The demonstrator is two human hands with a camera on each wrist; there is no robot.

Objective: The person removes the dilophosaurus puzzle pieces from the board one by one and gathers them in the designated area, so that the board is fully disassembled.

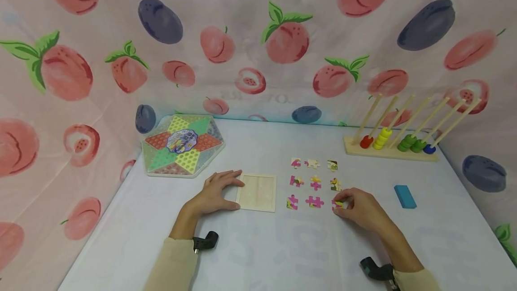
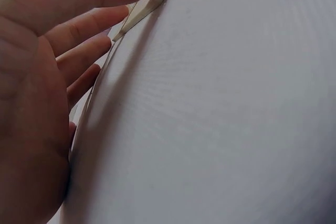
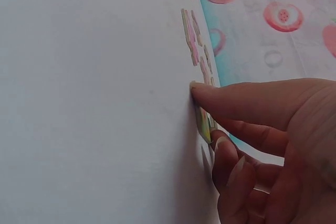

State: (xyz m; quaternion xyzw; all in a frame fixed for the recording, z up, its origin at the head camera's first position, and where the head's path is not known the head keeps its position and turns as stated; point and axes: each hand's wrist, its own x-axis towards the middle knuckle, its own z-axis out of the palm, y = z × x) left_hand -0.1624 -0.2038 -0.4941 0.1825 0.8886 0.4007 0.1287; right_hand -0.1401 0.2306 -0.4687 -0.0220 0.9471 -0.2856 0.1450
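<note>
A shallow square wooden tray [image 1: 258,193] lies on the table, with bare wood inside its raised rim. My left hand [image 1: 214,194] rests at its left side, fingers spread, the thumb by the near corner; the left wrist view shows fingertips against the tray's edge [image 2: 149,10]. My right hand [image 1: 361,209] pinches a pink and yellow jigsaw piece [image 1: 337,203] between thumb and fingers, at the near right of the rows. The right wrist view shows this piece [image 3: 204,124] edge-on, partly covered by the thumb. Several other jigsaw pieces [image 1: 314,202] lie apart in rows between the hands.
A hexagonal star-patterned board game [image 1: 183,145] lies at the back left. At the back right stands a wooden peg counter [image 1: 389,151] with coloured beads on upright rods. A blue block [image 1: 405,196] lies right of my right hand. Fruit-print cloth [image 1: 250,48] hangs behind the table.
</note>
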